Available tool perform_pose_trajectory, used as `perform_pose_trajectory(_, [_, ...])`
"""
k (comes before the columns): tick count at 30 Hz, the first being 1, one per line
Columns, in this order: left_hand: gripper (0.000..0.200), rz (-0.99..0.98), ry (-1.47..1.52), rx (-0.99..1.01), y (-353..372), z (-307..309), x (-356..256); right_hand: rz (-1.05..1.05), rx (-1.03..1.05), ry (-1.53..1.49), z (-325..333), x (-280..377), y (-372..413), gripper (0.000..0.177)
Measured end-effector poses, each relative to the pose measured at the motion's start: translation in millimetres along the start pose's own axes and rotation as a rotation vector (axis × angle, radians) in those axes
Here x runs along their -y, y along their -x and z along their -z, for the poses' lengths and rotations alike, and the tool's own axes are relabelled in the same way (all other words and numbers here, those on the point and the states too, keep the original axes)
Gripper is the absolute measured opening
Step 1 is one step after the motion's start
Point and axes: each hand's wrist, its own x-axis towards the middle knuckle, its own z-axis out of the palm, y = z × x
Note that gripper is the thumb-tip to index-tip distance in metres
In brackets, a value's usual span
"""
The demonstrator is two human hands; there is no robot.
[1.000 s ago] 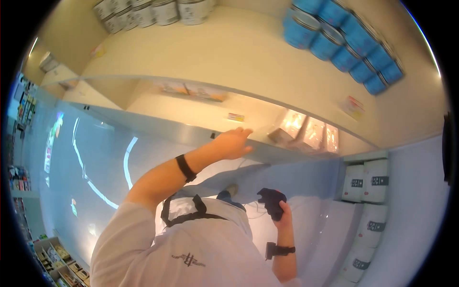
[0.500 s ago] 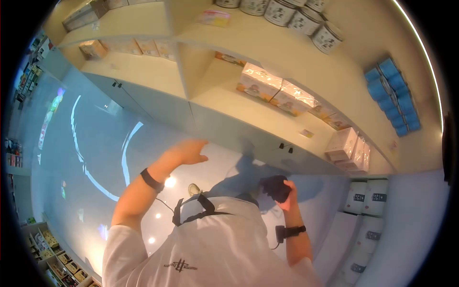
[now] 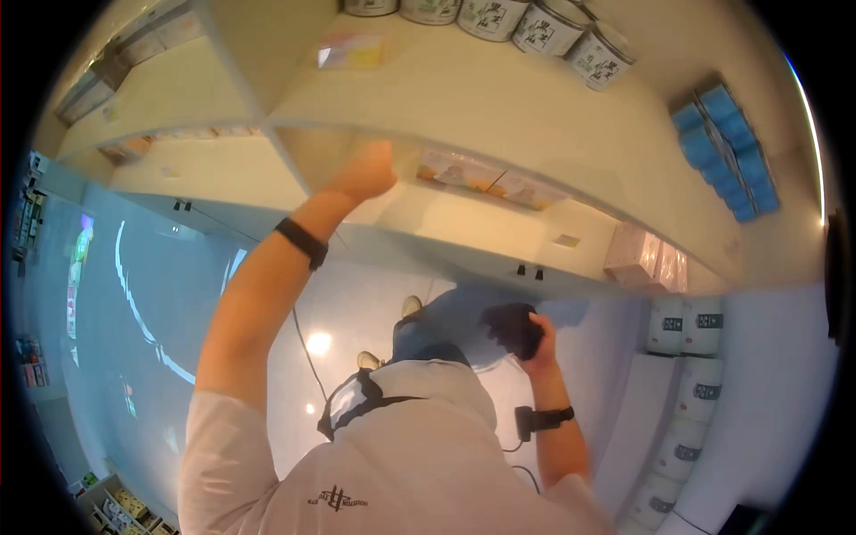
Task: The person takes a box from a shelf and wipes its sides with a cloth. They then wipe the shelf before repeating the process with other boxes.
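Left hand [image 3: 366, 169] has risen into the far shelf [image 3: 464, 223] (fingers blurred, grip unclear); right hand [image 3: 538, 337] still clenches cloth [image 3: 508, 326]

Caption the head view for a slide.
Left hand raised to a shelf near flat boxes; right hand gripping a dark cloth; tins lined up on top.

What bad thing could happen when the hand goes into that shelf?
The left hand reaches into the shelf right beside the wrapped boxes; a bump might push one off the edge. The right hand is busy gripping a dark bundle, so it likely could not catch anything. A thin cable hangs by the legs and might snag.
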Motion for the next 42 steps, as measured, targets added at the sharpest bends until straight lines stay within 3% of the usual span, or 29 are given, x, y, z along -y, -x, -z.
perform_pose_trajectory(5, [0.047,0.054,-0.173,-0.198,-63.1,4.8,25.0,-0.065,-0.008,-0.022,0.5,10.2,-84.2,0.057])
perform_pose_trajectory(7, [0.047,0.072,-0.211,-0.224,-62.2,2.0,34.7,-0.097,-0.087,0.040,-18.2,13.1,-110.0,0.056])
perform_pose_trajectory(10, [0.046,0.083,-0.242,-0.254,-56.0,-3.1,39.7,-0.120,0.101,0.194,-45.2,28.2,-141.4,0.048])
perform_pose_trajectory(13, [0.046,0.080,-0.261,-0.282,-49.1,-3.4,39.1,-0.143,0.129,0.295,-54.1,32.5,-169.6,0.044])
perform_pose_trajectory(18, [0.045,0.050,-0.285,-0.325,-27.5,1.3,43.1,-0.139,0.109,0.248,-55.7,17.9,-214.4,0.043])
perform_pose_trajectory(19, [0.045,0.039,-0.290,-0.337,-24.3,2.5,43.5,-0.113,0.077,0.244,-56.4,14.8,-220.8,0.035])
perform_pose_trajectory(25, [0.045,-0.011,-0.311,-0.403,-12.8,7.2,51.3,-0.057,-0.070,0.254,-62.1,17.4,-235.9,0.032])
perform_pose_trajectory(27, [0.044,-0.032,-0.321,-0.423,-12.5,9.7,54.4,0.125,-0.230,0.064,-63.8,2.0,-249.9,0.032])
perform_pose_trajectory(28, [0.044,-0.042,-0.323,-0.429,-12.3,10.1,54.1,0.081,-0.102,0.065,-60.6,3.6,-248.9,0.036])
perform_pose_trajectory(30, [0.044,-0.063,-0.322,-0.444,-13.1,12.2,54.6,0.061,-0.117,0.125,-65.0,-1.1,-250.7,0.030])
perform_pose_trajectory(32, [0.044,-0.077,-0.323,-0.454,-14.8,11.7,56.7,0.026,-0.050,0.179,-62.8,-5.6,-256.6,0.040])
perform_pose_trajectory(35, [0.043,-0.094,-0.325,-0.468,-16.2,13.1,60.0,0.036,-0.093,0.279,-86.5,-4.3,-242.0,0.041])
perform_pose_trajectory(42, [0.043,-0.154,-0.339,-0.490,-17.1,19.7,66.9,0.080,-0.207,0.187,-103.3,-0.8,-235.3,0.039])
